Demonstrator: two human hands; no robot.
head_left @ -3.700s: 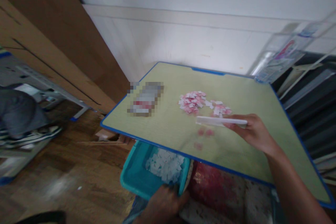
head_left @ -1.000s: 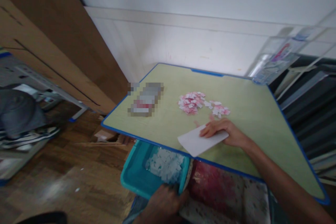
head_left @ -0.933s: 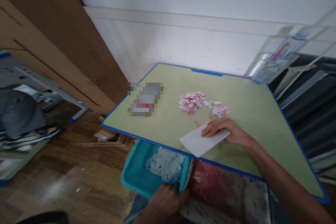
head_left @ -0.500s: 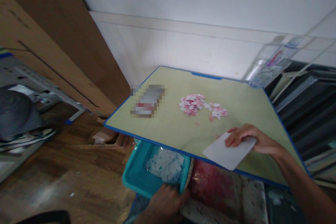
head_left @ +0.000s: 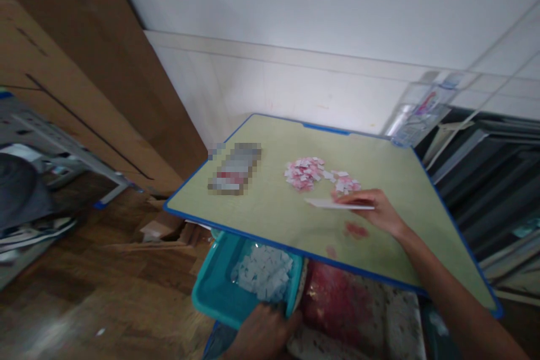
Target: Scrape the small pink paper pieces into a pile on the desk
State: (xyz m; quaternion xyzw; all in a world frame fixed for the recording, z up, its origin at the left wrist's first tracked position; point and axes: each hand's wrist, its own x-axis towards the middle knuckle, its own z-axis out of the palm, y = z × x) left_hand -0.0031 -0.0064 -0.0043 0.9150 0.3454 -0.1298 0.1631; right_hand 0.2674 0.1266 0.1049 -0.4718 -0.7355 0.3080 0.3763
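Note:
My right hand (head_left: 367,205) is closed on a thin white card (head_left: 337,204), which I see almost edge-on over the table. Just beyond it lie a large heap of small pink-and-white paper pieces (head_left: 304,173) and a smaller heap (head_left: 346,181). A reddish smear (head_left: 356,229) marks the tabletop below the card. At the bottom, my left hand (head_left: 264,329) curls at the near right corner of a teal basin (head_left: 211,298), thumb outside the rim and fingertips largely hidden. White pieces (head_left: 265,271) lie inside the basin.
The pale yellow table (head_left: 261,211) has a blue edge. A pixelated object (head_left: 236,169) lies on its left side. A clear plastic bottle (head_left: 426,109) stands at the far right corner. Below is a red-stained surface (head_left: 341,298); cardboard pieces (head_left: 164,228) lie on the floor.
My right hand has moved the card left and away from me, toward the paper heaps, tilting it from flat-looking to nearly edge-on. The red smear is now uncovered. My left hand stays at the basin.

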